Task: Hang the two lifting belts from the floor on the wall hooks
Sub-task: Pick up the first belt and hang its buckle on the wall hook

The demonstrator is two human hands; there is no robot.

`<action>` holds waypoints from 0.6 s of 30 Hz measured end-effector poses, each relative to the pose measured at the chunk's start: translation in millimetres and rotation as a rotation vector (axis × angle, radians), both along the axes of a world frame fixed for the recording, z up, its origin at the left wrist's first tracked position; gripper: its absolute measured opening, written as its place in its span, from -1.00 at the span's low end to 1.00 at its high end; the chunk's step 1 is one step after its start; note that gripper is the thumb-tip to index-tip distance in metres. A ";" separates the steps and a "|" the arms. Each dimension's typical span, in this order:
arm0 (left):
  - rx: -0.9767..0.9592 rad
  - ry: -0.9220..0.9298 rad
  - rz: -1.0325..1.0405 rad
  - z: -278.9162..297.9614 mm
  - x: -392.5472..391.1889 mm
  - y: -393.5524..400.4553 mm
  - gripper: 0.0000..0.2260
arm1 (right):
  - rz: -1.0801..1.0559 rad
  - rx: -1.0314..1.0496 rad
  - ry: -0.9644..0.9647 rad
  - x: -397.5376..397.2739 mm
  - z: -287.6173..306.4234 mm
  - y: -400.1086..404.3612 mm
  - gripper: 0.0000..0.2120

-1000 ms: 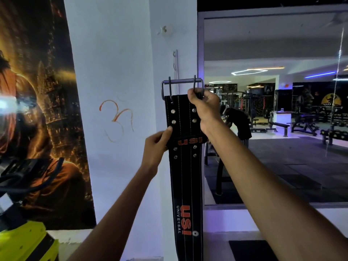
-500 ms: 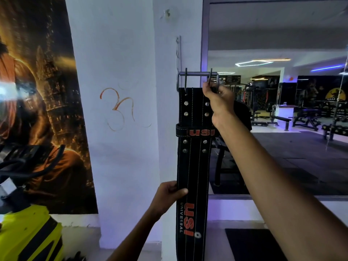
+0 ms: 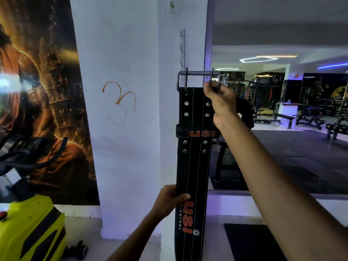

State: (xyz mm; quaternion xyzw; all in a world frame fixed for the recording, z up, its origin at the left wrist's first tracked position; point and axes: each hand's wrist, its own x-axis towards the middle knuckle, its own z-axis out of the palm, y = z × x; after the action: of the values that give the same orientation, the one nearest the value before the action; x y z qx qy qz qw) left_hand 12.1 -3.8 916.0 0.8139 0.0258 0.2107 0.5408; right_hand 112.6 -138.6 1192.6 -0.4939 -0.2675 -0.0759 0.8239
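Observation:
A black lifting belt [image 3: 194, 166] with orange "USI" lettering hangs straight down in front of the white pillar. Its steel buckle [image 3: 197, 74] is at the top, level with the lower end of a white hook rail [image 3: 182, 53] screwed to the pillar. My right hand [image 3: 220, 102] grips the belt's top right corner just under the buckle. My left hand [image 3: 169, 200] pinches the belt's left edge lower down, near the lettering. Whether the buckle rests on a hook cannot be told. Only one belt is in view.
A large mirror [image 3: 282, 110] right of the pillar reflects gym benches and machines. A dark poster [image 3: 37, 91] covers the wall at left. A yellow exercise machine [image 3: 28, 228] stands at the lower left. A black mat [image 3: 250, 242] lies on the floor.
My left hand slid down the belt from the loop near the top to the lower lettering. The buckle end rose and shifted right toward the hook rail.

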 end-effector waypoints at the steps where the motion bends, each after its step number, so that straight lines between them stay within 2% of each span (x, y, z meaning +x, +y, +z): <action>1: 0.043 0.035 -0.006 -11.1 -4.0 -1.5 -0.88 | 0.008 -0.001 0.002 -1.8 -2.0 -0.3 -0.92; 4: 0.159 0.106 -0.032 -24.9 -7.4 1.3 -0.91 | 0.008 -0.031 0.015 -3.8 -13.8 1.8 -0.95; 6: 0.189 0.087 -0.010 -12.8 -6.6 5.2 -0.83 | 0.012 -0.032 0.034 -4.5 -21.8 2.9 -0.87; 9: -0.052 -0.113 0.099 42.4 -1.3 4.0 -0.50 | 0.010 -0.002 0.032 -4.3 -33.6 4.4 -0.68; 10: -0.152 -0.205 0.132 68.3 -0.2 1.8 -0.52 | 0.002 0.006 0.018 -3.6 -37.6 5.2 -0.65; 12: -0.242 -0.395 0.199 121.9 -0.8 -2.7 -0.72 | -0.045 -0.002 -0.039 -1.3 -45.5 8.2 -0.64; 13: -0.235 -0.474 0.194 145.6 -2.2 -4.5 -0.77 | -0.083 -0.020 -0.075 -0.3 -49.3 10.1 -0.64; 16: -0.119 -0.592 0.139 191.9 -1.0 -7.1 -0.61 | -0.147 -0.069 -0.162 0.4 -59.4 15.8 -0.66; 18: 0.007 -0.617 0.196 204.0 3.4 -5.1 -0.58 | -0.114 -0.041 -0.180 -0.4 -64.7 17.8 -0.70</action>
State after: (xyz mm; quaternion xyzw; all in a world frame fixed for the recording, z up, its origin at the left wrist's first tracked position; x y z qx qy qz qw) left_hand 15.5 -8.9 1120.0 0.7070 -0.0620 0.4986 0.4976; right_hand 112.2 -120.8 1127.9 -0.5164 -0.3133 -0.1609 0.7806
